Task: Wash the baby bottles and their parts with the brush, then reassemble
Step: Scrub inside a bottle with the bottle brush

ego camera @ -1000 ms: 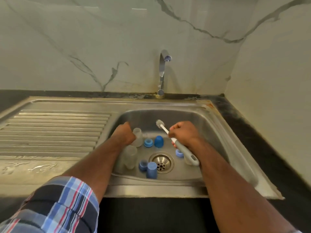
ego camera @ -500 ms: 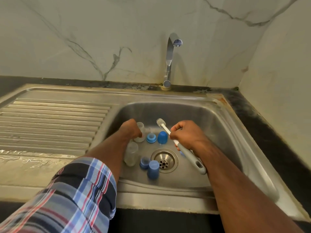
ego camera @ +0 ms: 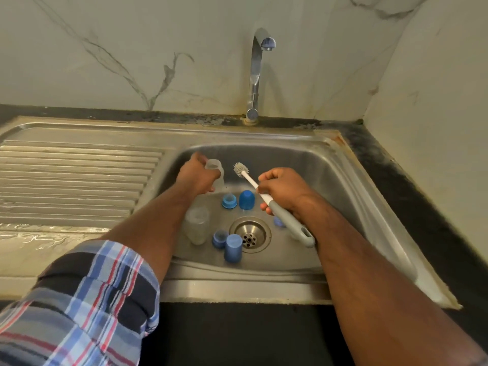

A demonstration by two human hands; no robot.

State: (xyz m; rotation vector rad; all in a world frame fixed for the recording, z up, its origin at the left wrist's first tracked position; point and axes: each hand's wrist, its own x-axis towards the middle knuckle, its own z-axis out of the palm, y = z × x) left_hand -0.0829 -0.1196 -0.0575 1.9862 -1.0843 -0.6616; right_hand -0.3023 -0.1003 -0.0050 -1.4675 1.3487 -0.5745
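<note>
At frame centre, the left hand (ego camera: 196, 178) grips a clear bottle (ego camera: 216, 173) just left of the bristled head of the brush (ego camera: 269, 203), whose grey handle the right hand (ego camera: 284, 191) clasps. Below them, blue caps (ego camera: 247, 199) and another bottle (ego camera: 196, 225) ring the drain (ego camera: 250, 233) in the steel sink (ego camera: 343, 186), under a chrome tap (ego camera: 257, 72) on veined marble.

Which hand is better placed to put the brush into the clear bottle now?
Right. The right hand already grips the white-and-grey bottle brush, its bristle head beside the clear plastic bottle that the left hand holds.
</note>
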